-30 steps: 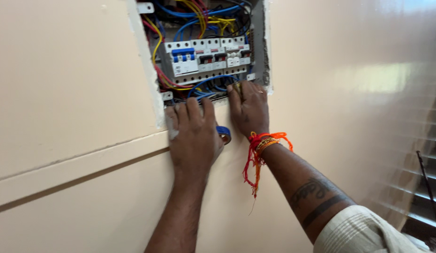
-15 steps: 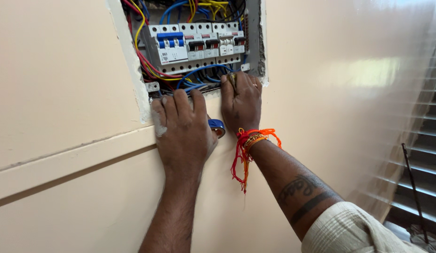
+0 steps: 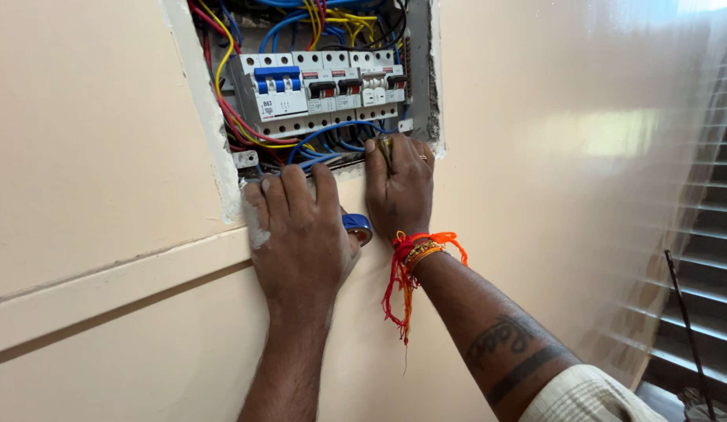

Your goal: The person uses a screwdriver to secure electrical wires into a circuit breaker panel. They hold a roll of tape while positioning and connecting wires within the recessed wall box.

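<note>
Inside the wall box (image 3: 420, 70), breakers (image 3: 324, 86) sit among coloured wires (image 3: 324, 144); left hand (image 3: 301, 234) grasps blue tape roll (image 3: 357, 227) at 3 o'clock, right hand (image 3: 399, 187) pinches a slim tool (image 3: 387, 152).

You have bright, even daylight. A pale glare patch lies on the wall (image 3: 614, 133) toward its right edge. Focus is sharp at centre; the louvred window (image 3: 711, 234) appears soft and hazy.

One camera on the person's head, looking forward and a bit down, close to the wall (image 3: 105, 156), fuse box (image 3: 324, 78) up top, arms reaching in from below
</note>
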